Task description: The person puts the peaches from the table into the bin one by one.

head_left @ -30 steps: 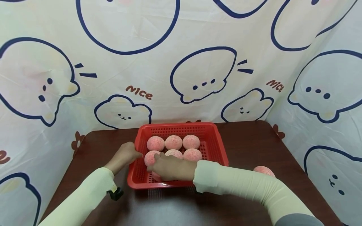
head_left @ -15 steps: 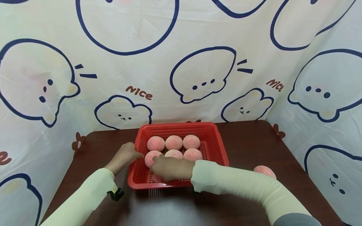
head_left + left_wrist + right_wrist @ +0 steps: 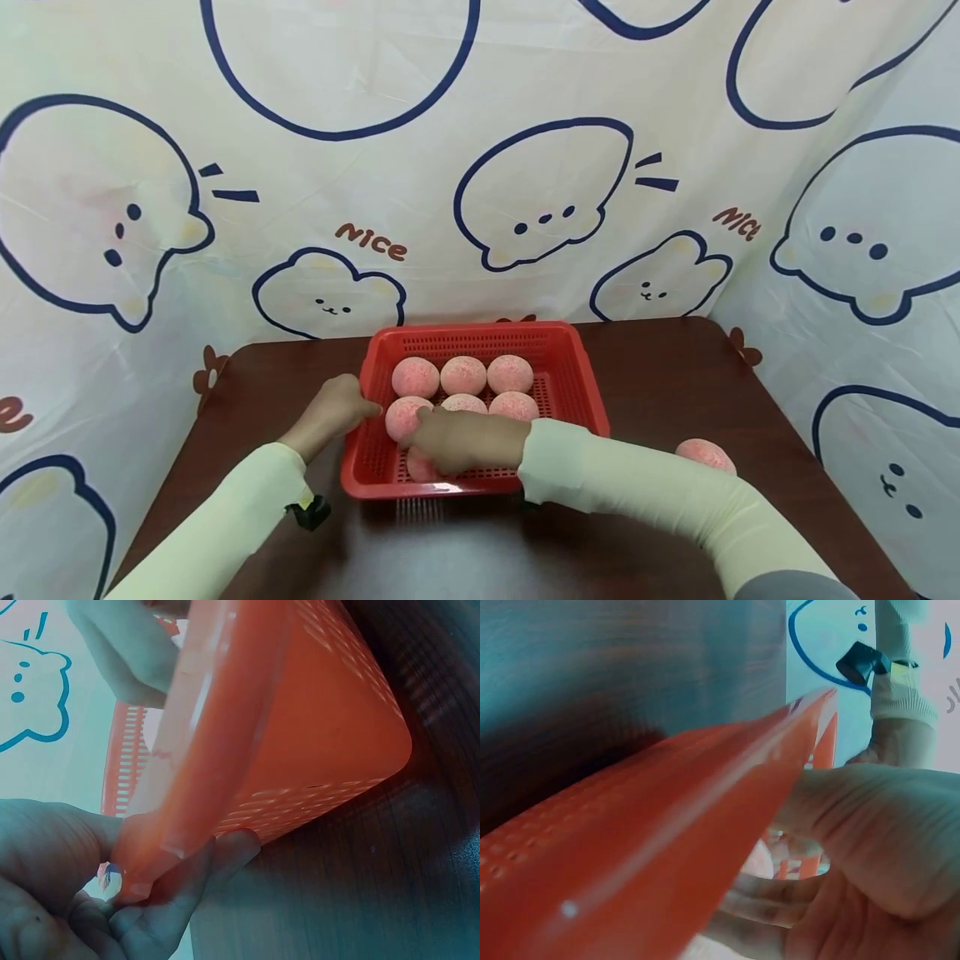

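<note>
- Left hand (image 3: 335, 412): pinched the red basket (image 3: 558, 337) rim, unmoved since earlier.
- Right hand (image 3: 465, 440): inside the basket, curled over a pink ball (image 3: 422, 467), now shifted slightly away from the left hand.

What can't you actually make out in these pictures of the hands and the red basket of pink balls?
- Head view: the right hand covers part of the front row in the red basket, so the ball count there is hidden.
- Head view: a sleeve partly hides the pink ball on the table.
- Right wrist view: the basket rim blocks what the fingers touch.
- Left wrist view: the left hand grips the rim; the inside is cut off.
</note>
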Demonstrator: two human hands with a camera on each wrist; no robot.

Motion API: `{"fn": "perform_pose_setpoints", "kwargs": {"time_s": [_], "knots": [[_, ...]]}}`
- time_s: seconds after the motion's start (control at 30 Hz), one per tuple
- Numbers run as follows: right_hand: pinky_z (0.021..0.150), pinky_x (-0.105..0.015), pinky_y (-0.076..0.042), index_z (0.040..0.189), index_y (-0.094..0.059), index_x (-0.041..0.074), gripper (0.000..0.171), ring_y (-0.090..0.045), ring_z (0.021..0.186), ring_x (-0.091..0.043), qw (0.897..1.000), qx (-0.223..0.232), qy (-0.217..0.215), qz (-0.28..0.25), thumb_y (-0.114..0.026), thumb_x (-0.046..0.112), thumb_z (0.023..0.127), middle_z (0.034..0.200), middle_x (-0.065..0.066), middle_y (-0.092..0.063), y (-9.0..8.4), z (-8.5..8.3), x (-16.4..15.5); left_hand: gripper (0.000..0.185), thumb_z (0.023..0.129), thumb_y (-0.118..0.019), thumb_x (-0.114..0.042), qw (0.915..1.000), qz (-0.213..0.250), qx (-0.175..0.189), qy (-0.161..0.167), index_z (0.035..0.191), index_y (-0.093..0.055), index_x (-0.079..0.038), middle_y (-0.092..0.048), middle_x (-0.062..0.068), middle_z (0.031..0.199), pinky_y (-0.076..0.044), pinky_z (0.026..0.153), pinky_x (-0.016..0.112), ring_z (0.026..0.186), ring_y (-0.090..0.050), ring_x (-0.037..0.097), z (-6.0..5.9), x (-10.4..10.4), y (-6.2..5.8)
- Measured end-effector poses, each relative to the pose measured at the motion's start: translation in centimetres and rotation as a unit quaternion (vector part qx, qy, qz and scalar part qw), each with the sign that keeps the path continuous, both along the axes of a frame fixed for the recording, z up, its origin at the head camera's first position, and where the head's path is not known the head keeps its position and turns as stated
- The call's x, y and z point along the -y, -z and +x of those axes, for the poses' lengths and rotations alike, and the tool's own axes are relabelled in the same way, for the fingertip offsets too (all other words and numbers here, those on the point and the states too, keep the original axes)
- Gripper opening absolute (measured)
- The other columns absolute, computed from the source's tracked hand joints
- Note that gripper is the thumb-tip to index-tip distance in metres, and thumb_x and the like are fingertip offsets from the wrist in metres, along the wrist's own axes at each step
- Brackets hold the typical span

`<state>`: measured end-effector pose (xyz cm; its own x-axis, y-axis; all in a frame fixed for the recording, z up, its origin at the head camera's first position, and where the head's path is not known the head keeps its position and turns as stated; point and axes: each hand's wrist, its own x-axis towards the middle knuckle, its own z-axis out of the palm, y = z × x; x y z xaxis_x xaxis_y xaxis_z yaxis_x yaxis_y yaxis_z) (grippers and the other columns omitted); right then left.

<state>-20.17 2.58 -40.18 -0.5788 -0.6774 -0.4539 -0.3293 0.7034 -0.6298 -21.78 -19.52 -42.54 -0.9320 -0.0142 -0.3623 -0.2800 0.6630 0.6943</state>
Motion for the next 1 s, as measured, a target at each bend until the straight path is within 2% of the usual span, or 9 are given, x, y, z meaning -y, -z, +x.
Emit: {"fn": "perform_pose_setpoints", "kwargs": {"time_s": [0.03, 0.07, 0.13, 0.2, 0.27, 0.4, 0.63, 0.8, 1.0], "knots": [[0.085, -0.033, -0.057, 0.119, -0.07, 0.034, 0.025, -0.065, 0.091, -0.011, 0.999, -0.026, -0.031, -0.001, -0.067, 0.037, 0.095, 0.106, 0.005, -0.07, 0.1, -0.4, -0.3, 0.041, 0.086, -0.074, -0.006, 1.0, -0.002, 0.002, 0.002, 0.123, -0.06, 0.008, -0.075, 0.019, 0.099, -0.066, 0.077, 0.045, 0.074, -0.076, 0.022, -0.1, -0.1, 0.0], [0.083, -0.029, -0.056, 0.125, -0.069, 0.033, 0.03, -0.064, 0.092, -0.01, 0.994, -0.077, -0.072, 0.011, -0.068, 0.032, 0.095, 0.111, 0.005, -0.069, 0.2, -0.9, -0.5, 0.041, 0.086, -0.074, -0.006, 1.0, -0.003, 0.005, 0.002, 0.123, -0.06, 0.008, -0.075, 0.019, 0.098, -0.066, 0.077, 0.044, 0.074, -0.076, 0.022, -0.3, -0.2, 0.0], [0.089, -0.029, -0.055, 0.139, -0.06, 0.036, 0.048, -0.06, 0.104, -0.01, 0.976, -0.169, -0.13, 0.033, -0.071, 0.025, 0.094, 0.126, 0.008, -0.062, 0.4, -2.0, -1.3, 0.041, 0.087, -0.074, -0.006, 0.9999, -0.007, 0.011, 0.001, 0.123, -0.06, 0.008, -0.075, 0.019, 0.098, -0.066, 0.076, 0.044, 0.074, -0.076, 0.023, -0.5, -0.4, 0.1], [0.097, -0.031, -0.054, 0.142, -0.057, 0.032, 0.048, -0.058, 0.114, -0.011, 0.968, -0.204, -0.142, 0.033, -0.07, 0.027, 0.096, 0.133, 0.005, -0.062, 0.2, -2.7, -2.6, 0.042, 0.087, -0.074, -0.006, 0.9999, -0.008, 0.014, 0.001, 0.124, -0.059, 0.009, -0.075, 0.019, 0.098, -0.066, 0.076, 0.044, 0.074, -0.076, 0.023, -0.5, -0.6, 0.0], [0.105, -0.036, -0.053, 0.145, -0.056, 0.028, 0.047, -0.056, 0.125, -0.013, 0.967, -0.219, -0.123, 0.045, -0.066, 0.033, 0.099, 0.139, 0.004, -0.061, -0.3, -3.2, -4.1, 0.043, 0.087, -0.075, -0.006, 0.9998, -0.008, 0.015, -0.001, 0.124, -0.059, 0.008, -0.075, 0.019, 0.097, -0.066, 0.075, 0.044, 0.073, -0.077, 0.024, -0.5, -0.6, -0.1], [0.108, -0.044, -0.052, 0.142, -0.058, 0.025, 0.046, -0.056, 0.128, -0.016, 0.972, -0.219, -0.049, 0.072, -0.065, 0.038, 0.099, 0.141, 0.001, -0.06, -2.1, -4.0, -7.6, 0.044, 0.086, -0.075, -0.006, 0.9999, -0.006, 0.012, 0.004, 0.124, -0.059, 0.008, -0.075, 0.019, 0.098, -0.066, 0.075, 0.045, 0.074, -0.077, 0.024, -0.6, -0.7, -0.3], [0.097, -0.044, -0.06, 0.139, -0.061, 0.017, 0.05, -0.06, 0.12, -0.022, 0.977, -0.193, 0.048, 0.079, -0.074, 0.032, 0.094, 0.138, -0.007, -0.057, -4.4, -4.5, -16.0, 0.043, 0.086, -0.075, -0.007, 0.9999, -0.008, 0.009, 0.007, 0.123, -0.059, 0.009, -0.075, 0.02, 0.097, -0.066, 0.075, 0.045, 0.073, -0.077, 0.026, -0.8, -0.6, -0.3], [0.092, -0.045, -0.061, 0.137, -0.061, 0.013, 0.055, -0.063, 0.116, -0.024, 0.978, -0.179, 0.087, 0.06, -0.078, 0.035, 0.089, 0.132, -0.008, -0.062, -3.9, -3.5, -23.2, 0.041, 0.086, -0.076, -0.007, 0.9996, -0.019, 0.021, 0.004, 0.119, -0.059, 0.01, -0.074, 0.019, 0.092, -0.066, 0.072, 0.044, 0.07, -0.077, 0.025, -0.5, -0.1, 0.1], [0.088, -0.047, -0.059, 0.135, -0.059, 0.007, 0.065, -0.062, 0.112, -0.028, 0.978, -0.151, 0.114, 0.092, -0.082, 0.039, 0.083, 0.122, -0.011, -0.062, -2.3, -1.7, -29.5, 0.041, 0.086, -0.075, -0.007, 0.9998, -0.015, 0.01, 0.009, 0.121, -0.059, 0.01, -0.075, 0.018, 0.092, -0.066, 0.073, 0.044, 0.071, -0.077, 0.026, -0.4, 0.1, 0.0]]}}
